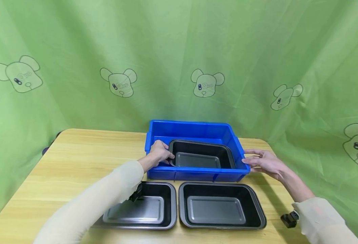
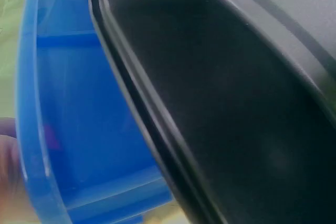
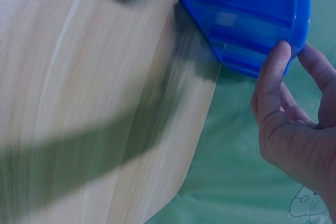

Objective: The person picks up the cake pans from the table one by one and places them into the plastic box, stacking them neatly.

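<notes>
Head view, taking the blue plastic bin (image 1: 182, 175) as the clock's centre: nearest are two off-white sleeves (image 1: 99, 200), entering from about seven and four o'clock, with a small black device (image 1: 289, 219) at the right wrist. Two dark nonstick loaf pans stand side by side before the bin on the wood-grain table (image 1: 78, 162). The front left pan (image 1: 142, 207) lies between seven and eight o'clock, partly behind the left forearm; the front right pan (image 1: 217, 208) lies at five.

Farther off, the left hand (image 1: 158, 152) reaches in at nine o'clock and pinches the left end of a third loaf pan (image 1: 197, 159), thumb over its rim. That pan sits inside the bin, its lower front edge hidden by the wall; whether its base meets the floor I cannot tell. At three o'clock the right hand (image 1: 265, 162), fingers spread, touches the bin's end wall with its fingertips.

Farthest, a green curtain (image 1: 166, 37) carries outlined big-eared cartoon heads (image 1: 207, 84), ranged from ten through twelve to three.
</notes>
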Demonstrator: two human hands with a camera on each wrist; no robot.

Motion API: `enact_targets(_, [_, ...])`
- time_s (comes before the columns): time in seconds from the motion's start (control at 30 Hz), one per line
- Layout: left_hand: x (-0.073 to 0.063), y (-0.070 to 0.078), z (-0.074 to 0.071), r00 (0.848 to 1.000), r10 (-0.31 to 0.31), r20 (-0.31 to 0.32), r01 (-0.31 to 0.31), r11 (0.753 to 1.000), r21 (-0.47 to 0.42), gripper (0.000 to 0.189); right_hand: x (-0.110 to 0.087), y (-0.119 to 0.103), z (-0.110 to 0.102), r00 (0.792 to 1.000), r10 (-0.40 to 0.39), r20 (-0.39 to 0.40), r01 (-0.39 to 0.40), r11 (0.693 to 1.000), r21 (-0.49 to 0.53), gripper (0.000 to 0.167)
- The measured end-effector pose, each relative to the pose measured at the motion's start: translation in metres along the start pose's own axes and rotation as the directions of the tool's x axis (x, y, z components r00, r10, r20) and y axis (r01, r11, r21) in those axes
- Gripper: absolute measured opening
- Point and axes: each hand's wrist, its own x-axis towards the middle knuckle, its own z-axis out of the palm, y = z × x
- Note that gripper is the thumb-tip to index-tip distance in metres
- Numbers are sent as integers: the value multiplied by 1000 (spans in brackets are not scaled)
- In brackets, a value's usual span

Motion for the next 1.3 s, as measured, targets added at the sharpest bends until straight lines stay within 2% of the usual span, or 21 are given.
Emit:
enact_targets(0.2, [-2,-1,-3,1000,6,28,-6,1000,-2,49,1,-1,1,1000,6,1,-6,1000,-3,78])
enact_targets(0.5, [-9,10,-16,998,5,70,-1,998,-56,54,0,-2,0,1000,12,-3,-12,1000,-12,79])
enact_targets(0.67, [-9,11,-28,994,50,93,-41,995,-95,52,0,-2,0,1000,16,-2,-16,1000,-13,79])
enact_targets(0.77, [-8,10,-37,992,82,97,-71,991,-113,48,0,-3,0,1000,17,-5,-17,1000,-20,79])
enact_targets(0.97, [-11,11,-59,989,100,111,-89,990,-107,44,-1,-3,1,1000,15,-1,-15,1000,-17,79])
enact_targets(1.3, [-27,11,-108,972,161,172,-146,984,-99,50,0,-2,0,1000,12,-1,-12,1000,-18,79])
